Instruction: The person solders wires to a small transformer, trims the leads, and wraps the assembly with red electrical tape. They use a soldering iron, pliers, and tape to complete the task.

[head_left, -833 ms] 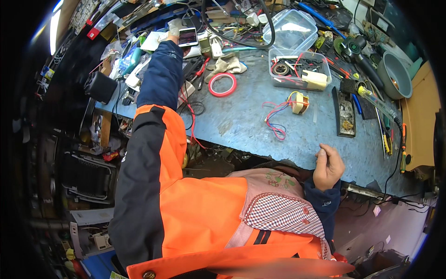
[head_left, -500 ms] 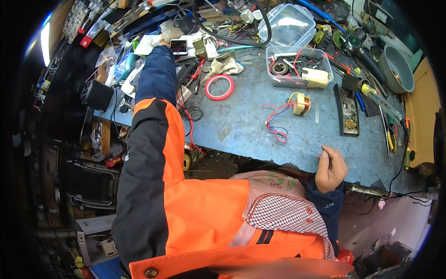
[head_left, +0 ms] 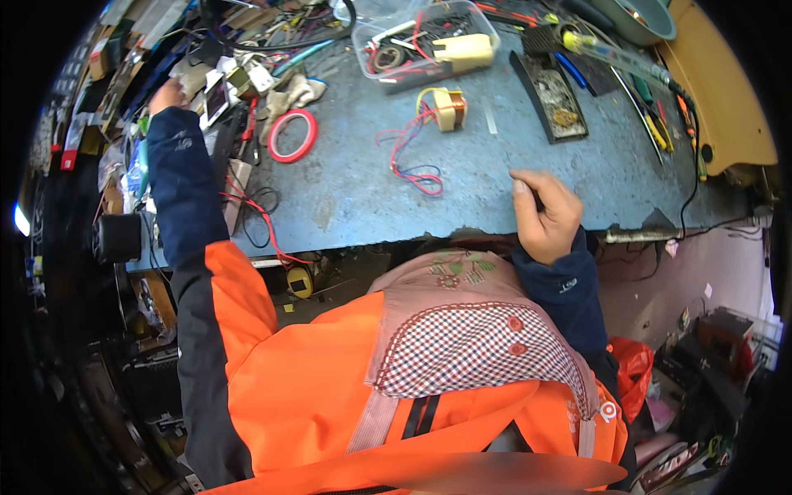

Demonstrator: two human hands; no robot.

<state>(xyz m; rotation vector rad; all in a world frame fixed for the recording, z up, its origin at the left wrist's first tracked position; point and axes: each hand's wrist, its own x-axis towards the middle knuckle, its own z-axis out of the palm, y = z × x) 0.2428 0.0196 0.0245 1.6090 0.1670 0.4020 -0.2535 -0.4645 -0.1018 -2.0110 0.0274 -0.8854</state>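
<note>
My left hand (head_left: 167, 96) reaches to the cluttered far left of the bench, beside a phone (head_left: 216, 101) and a clear plastic bag. Its fingers are too small and partly hidden to make out. Close to the bench's front edge, my right hand (head_left: 549, 216) is closed, thumb and forefinger tips nearly together; anything between them is too small to name. Left of it lies a small transformer (head_left: 450, 110) with a yellow body, copper-coloured winding and red, blue and yellow wires (head_left: 412, 169). A thin clear strip (head_left: 490, 115) is just right of the transformer.
A roll of red tape (head_left: 307, 150) lies near a cloth glove (head_left: 293, 95). Behind is a clear plastic box (head_left: 363, 66) of parts. To the right are a black tray (head_left: 536, 99), several hand tools and a grey bowl (head_left: 652, 29). Red leads (head_left: 268, 223) hang over the front edge.
The view has shifted, so the bench items sit higher and further left. My left hand now shows beyond the phone, which lies tilted. My right hand keeps its closed shape.
</note>
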